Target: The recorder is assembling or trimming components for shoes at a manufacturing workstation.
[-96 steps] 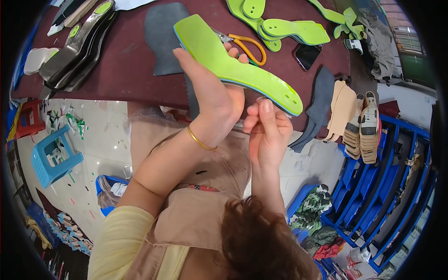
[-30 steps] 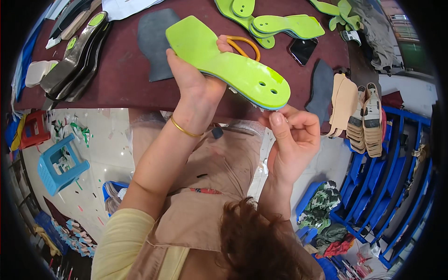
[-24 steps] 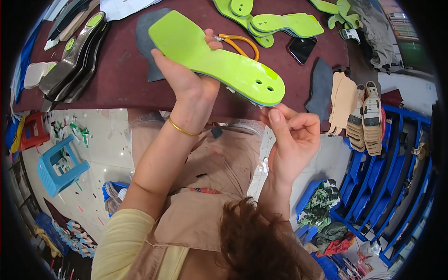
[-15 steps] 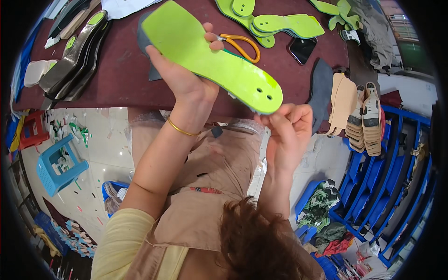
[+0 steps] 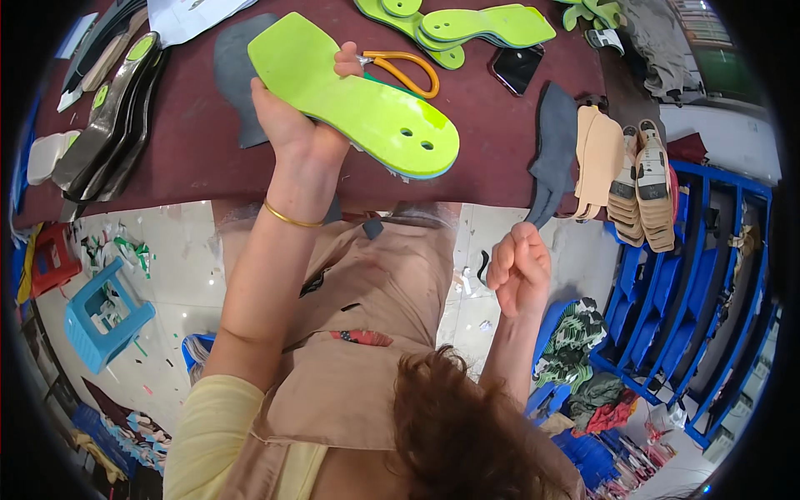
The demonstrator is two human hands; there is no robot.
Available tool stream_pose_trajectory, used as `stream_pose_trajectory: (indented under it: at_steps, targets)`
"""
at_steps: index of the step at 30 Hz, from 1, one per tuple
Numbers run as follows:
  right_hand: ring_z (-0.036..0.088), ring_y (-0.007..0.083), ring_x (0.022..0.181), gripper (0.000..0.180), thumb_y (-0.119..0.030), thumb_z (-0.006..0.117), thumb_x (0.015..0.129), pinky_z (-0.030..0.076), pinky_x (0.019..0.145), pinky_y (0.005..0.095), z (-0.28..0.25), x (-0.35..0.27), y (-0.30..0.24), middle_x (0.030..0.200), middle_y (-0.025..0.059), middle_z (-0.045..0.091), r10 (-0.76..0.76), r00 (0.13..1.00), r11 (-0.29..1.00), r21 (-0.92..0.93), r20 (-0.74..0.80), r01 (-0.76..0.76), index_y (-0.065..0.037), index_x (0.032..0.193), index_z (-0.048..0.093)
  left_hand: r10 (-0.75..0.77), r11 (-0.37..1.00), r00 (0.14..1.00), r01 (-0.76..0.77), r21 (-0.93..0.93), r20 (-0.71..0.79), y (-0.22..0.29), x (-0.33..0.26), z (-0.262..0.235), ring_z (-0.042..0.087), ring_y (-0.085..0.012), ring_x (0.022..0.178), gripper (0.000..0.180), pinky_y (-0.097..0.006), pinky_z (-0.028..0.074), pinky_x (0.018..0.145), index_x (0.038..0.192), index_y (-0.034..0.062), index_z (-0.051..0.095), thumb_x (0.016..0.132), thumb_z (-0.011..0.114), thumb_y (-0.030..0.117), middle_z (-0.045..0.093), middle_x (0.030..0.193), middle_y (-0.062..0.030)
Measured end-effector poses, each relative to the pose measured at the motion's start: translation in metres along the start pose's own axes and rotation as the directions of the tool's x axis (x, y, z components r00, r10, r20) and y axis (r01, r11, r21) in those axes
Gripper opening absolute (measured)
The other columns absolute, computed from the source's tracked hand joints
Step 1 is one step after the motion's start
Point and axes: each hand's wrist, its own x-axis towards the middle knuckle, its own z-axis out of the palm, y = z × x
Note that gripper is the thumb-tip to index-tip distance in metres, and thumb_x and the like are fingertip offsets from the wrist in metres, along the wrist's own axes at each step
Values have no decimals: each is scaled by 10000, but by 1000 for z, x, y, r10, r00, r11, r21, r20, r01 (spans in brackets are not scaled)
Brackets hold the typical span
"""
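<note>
Already lifted off the desk at upper centre in the left hand's grip: lime-green insole; right hand loosely clenched, seemingly empty, scissors untouched.

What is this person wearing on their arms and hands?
Both hands are bare, with no gloves. The left hand has a thin gold bangle at the wrist and a pale yellow short sleeve at the upper arm. The right hand and forearm show no jewellery or sleeve.

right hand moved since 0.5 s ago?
Yes. The right hand has dropped away from the green sole, down and to the right, now well below the table edge instead of just under it.
</note>
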Motion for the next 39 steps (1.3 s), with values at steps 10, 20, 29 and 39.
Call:
stream_pose_trajectory:
  at_steps: [10,20,29,39]
  targets:
    - [460,112,579,224,-164,539,914,424,508,225,6,12,13,656,18,454,-21,989,984,174,-144,46,-102,727,433,119,981,989,-130,141,86,6,-6,0,491,-250,788,611,-347,479,720,1157,-52,420,918,243,482,462,1059,-231]
    - [634,150,696,78,24,646,827,545,681,278,-53,12,56,779,80,632,46,966,915,-377,-253,-142,3,856,578,246,947,968,-250,202,43,-3,-11,0,494,-268,840,490,-331,485,719,1153,-53,470,926,310,352,433,1136,-291]
    - [658,176,767,119,14,584,875,561,714,290,-81,16,94,866,100,654,-35,953,778,-606,-302,-164,70,979,602,181,963,983,-176,203,-10,4,-11,-3,525,-265,735,674,-365,489,688,1105,42,489,926,166,606,521,1001,-223]
    - [661,214,812,417,-74,717,732,503,750,348,-86,21,110,860,184,684,69,993,-303,-950,-95,-70,9,1114,574,214,949,977,-205,239,-12,0,-11,-2,520,-260,739,676,-364,486,684,1108,50,489,925,171,617,525,976,-210]
